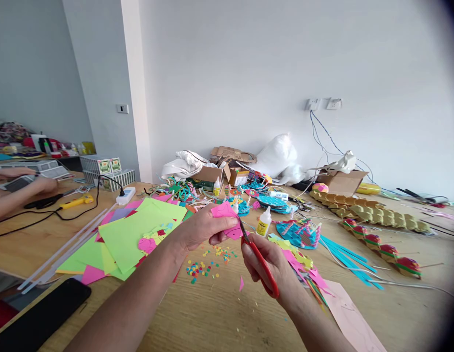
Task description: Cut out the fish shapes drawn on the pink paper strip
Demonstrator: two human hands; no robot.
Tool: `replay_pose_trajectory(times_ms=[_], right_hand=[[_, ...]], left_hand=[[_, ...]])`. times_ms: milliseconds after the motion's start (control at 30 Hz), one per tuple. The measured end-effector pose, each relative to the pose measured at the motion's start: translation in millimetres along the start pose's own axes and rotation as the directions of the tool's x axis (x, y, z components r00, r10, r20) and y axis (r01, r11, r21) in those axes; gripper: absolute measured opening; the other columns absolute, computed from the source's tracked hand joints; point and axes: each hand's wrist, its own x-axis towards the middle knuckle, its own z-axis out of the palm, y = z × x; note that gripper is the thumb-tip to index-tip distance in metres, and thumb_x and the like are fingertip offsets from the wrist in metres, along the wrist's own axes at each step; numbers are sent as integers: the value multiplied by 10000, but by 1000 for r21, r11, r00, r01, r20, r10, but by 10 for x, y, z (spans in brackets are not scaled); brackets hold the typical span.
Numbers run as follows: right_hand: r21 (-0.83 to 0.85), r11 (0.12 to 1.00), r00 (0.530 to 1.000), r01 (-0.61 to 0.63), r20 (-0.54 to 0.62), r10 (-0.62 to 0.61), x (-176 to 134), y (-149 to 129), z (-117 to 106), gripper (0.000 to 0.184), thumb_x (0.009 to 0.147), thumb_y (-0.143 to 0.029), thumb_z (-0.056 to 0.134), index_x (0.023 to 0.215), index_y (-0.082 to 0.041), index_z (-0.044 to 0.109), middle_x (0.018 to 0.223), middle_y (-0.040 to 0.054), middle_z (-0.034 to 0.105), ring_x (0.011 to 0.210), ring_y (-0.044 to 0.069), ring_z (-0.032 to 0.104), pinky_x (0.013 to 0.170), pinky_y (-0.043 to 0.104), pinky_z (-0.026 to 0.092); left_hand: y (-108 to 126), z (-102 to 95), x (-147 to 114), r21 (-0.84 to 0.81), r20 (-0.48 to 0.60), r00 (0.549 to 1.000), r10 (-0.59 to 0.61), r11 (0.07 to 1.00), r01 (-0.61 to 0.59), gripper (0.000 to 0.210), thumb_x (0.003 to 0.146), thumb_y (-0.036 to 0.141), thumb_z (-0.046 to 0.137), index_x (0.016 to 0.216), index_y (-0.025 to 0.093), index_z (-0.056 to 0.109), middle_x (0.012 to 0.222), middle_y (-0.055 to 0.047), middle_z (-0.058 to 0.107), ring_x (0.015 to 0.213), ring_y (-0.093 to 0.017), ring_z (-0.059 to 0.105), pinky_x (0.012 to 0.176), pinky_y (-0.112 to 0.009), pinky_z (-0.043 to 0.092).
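My left hand [208, 226] pinches a piece of pink paper [224, 210] above the middle of the table. In my right hand [261, 259] are red-handled scissors [266, 274], their blades meeting the pink paper's right edge. Small dark marks show on the paper's lower part. Below my hands, a pink paper scrap [241, 283] and several small coloured paper dots [201, 270] lie on the wood. A white glue bottle with a yellow label [264, 222] stands just beyond my right hand.
Green paper sheets [139, 234] and a black phone [43, 313] lie left. Blue paper crafts [298, 233], blue strips [351, 259] and painted egg-carton pieces [388, 252] lie right. A yellow glue gun [77, 202] sits near another person's hands [43, 186] at far left.
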Motion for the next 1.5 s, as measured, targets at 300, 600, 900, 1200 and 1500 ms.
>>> replay_pose_trajectory(times_ms=[300, 600, 900, 1200, 1500], right_hand=[[15, 1000, 1000, 1, 18, -1, -13, -27, -20, 387, 762, -552, 497, 617, -205, 403, 452, -77, 379, 414, 70, 332, 412, 199, 280], [0, 1000, 1000, 8, -7, -8, 21, 26, -6, 427, 742, -603, 496, 604, -211, 397, 447, -88, 338, 383, 63, 299, 385, 201, 226], [-19, 1000, 999, -13, -42, 12, 32, 48, -6, 426, 713, -592, 537, 574, -218, 387, 420, -85, 347, 362, 63, 303, 361, 200, 227], [18, 999, 997, -37, -61, 38, 39, 34, 12, 433, 672, -603, 558, 565, -218, 392, 384, -91, 350, 331, 56, 300, 344, 193, 218], [57, 997, 997, -49, -62, 53, 25, 4, 12, 440, 664, -626, 548, 604, -217, 397, 379, -97, 344, 337, 57, 290, 359, 195, 224]], left_hand=[[10, 24, -5, 24, -36, 999, -15, 1000, 15, 233, 695, 337, 566, 562, 153, 513, 436, 52, 456, 368, -41, 370, 336, -164, 241], [19, 22, -8, 27, -40, 999, -23, 999, 24, 236, 696, 332, 568, 555, 152, 510, 435, 53, 450, 373, -41, 368, 337, -162, 232], [31, 16, -5, 40, -21, 999, -36, 999, 37, 242, 705, 328, 559, 548, 147, 522, 440, 52, 449, 370, -36, 356, 342, -161, 240], [-16, -24, 9, 57, 15, 1000, -3, 998, 2, 267, 741, 364, 547, 590, 144, 550, 462, 44, 470, 382, -41, 375, 350, -162, 267], [-51, 1, 23, 127, -20, 995, 99, 987, -96, 256, 776, 320, 497, 594, 144, 532, 490, 41, 461, 419, -45, 400, 395, -164, 306]])
